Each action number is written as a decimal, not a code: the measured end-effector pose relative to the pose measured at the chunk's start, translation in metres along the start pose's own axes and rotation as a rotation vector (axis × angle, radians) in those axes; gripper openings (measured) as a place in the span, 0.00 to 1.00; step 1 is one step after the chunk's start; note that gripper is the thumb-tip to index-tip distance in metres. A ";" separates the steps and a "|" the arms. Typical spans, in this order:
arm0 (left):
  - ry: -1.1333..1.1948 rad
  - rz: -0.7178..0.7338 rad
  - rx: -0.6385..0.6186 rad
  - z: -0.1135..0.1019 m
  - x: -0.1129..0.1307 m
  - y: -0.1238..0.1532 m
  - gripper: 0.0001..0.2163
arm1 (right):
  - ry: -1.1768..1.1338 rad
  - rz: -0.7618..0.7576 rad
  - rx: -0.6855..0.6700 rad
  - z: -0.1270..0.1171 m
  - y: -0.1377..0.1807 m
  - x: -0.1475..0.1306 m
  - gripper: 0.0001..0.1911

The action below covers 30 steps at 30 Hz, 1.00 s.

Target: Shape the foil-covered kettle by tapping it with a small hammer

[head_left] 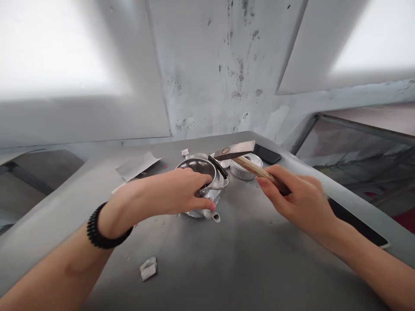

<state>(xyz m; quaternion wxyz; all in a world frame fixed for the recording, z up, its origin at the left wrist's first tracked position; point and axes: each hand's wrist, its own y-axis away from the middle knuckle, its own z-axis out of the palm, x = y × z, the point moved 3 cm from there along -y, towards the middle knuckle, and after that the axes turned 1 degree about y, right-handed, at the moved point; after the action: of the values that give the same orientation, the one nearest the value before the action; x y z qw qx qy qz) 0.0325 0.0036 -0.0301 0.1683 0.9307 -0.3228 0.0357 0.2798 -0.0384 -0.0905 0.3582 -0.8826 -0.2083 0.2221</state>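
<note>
A metal kettle [215, 198] without its lid on stands on the table, its spout pointing toward me and its black-gripped handle folded to the right. My left hand [181, 190] lies across the open top, fingers over the rim and inside, thumb by the base of the spout. In my right hand [298, 194] is a hammer [236, 150], gripped by its wooden handle. The hammer's head is raised just right of the kettle's rim, in front of a round perforated metal strainer [242, 172]. The fingertips inside the kettle are partly hidden.
On the grey table [240, 268] lie a folded scrap [148, 269] near the front, a grey sheet [138, 166] at left and a small box [185, 152] behind the kettle. A black phone [267, 153] lies behind the strainer; a dark flat device [355, 220] is partly under my right forearm.
</note>
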 end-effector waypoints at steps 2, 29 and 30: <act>-0.004 0.004 -0.009 0.000 -0.004 0.000 0.19 | -0.004 0.000 0.006 -0.001 0.000 0.000 0.13; -0.350 0.069 0.219 0.002 -0.017 -0.007 0.07 | 0.022 -0.069 0.006 0.001 0.001 0.001 0.11; -0.314 0.080 0.230 -0.002 -0.017 -0.003 0.06 | 0.019 -0.062 0.008 0.000 0.000 0.001 0.11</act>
<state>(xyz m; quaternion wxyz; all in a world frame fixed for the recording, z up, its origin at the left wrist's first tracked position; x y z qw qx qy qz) 0.0205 0.0165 -0.0319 0.0071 0.9244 -0.3754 -0.0665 0.2809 -0.0377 -0.0915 0.3705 -0.8763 -0.2312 0.2034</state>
